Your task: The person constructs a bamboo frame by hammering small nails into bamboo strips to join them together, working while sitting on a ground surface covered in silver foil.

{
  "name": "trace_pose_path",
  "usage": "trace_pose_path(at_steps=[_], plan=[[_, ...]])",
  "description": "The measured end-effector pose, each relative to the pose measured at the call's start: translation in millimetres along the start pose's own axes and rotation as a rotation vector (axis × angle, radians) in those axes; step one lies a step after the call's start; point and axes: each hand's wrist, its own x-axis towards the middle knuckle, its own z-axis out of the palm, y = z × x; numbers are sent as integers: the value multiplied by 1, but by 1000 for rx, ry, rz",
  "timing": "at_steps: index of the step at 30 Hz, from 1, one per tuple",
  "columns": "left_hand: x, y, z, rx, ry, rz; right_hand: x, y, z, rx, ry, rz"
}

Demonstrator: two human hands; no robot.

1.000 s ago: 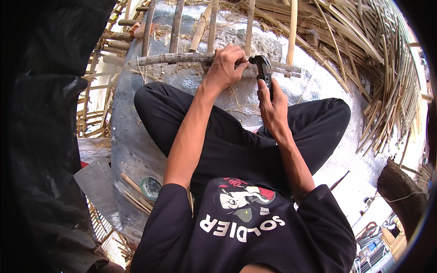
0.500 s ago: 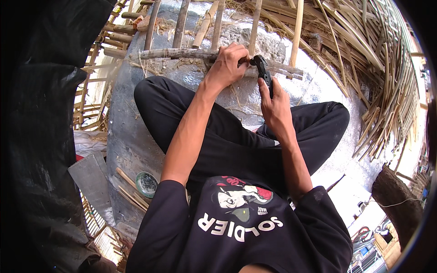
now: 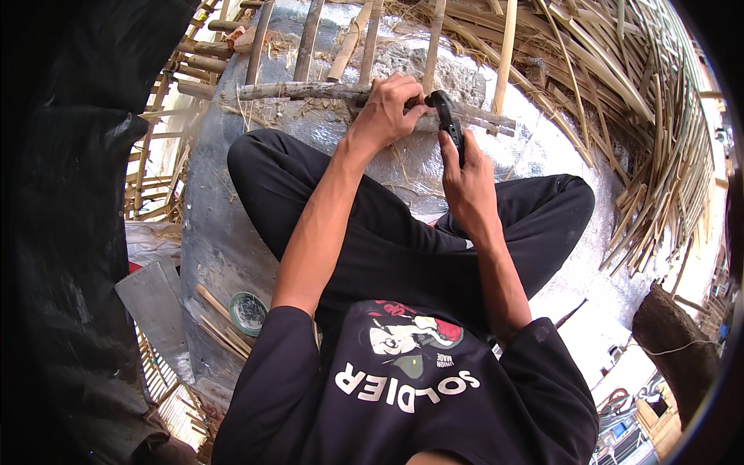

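Grasping a black hammer-shaped tool (image 3: 454, 130) by its handle: right hand (image 3: 470, 178), fingers closed, thumb laid along the handle. Tool head points away from the body, just beside the left fingertips; contact between them not resolved. Left hand (image 3: 387, 107): fingers bent over a weathered grey wooden bar (image 3: 302, 91); cannot tell whether it clenches the bar or pinches something small, as the fingertips are partly hidden.

Position of bar: crosswise over the far part of a silvery, crinkled sheet (image 3: 221, 221), running from near its left edge toward its right side, beyond the crossed legs in black trousers (image 3: 411, 267). Narrow brown wooden slats (image 3: 308, 43) extend from the bar toward the sheet's far edge, spaced apart.

Near the sheet's left edge, closer to the body: a round, green-rimmed shallow container (image 3: 248, 314), with thin pale wooden sticks (image 3: 225, 339) just beside it. A flat grey board (image 3: 155, 302) stands at that edge. Dry tan plant strips (image 3: 666, 147) lie heaped along the far right edge.
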Motion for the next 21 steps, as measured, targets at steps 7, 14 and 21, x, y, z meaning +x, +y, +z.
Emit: trace_pose_path(at_steps=[7, 14, 21], plan=[[-1, 0, -1, -2, 11, -30, 4, 10, 3, -92, -30, 10], [-1, 1, -2, -24, -8, -88, -2, 6, 7, 9, 18, 1], [0, -5, 2, -70, 40, -132, 1, 17, 16, -106, 32, -19]])
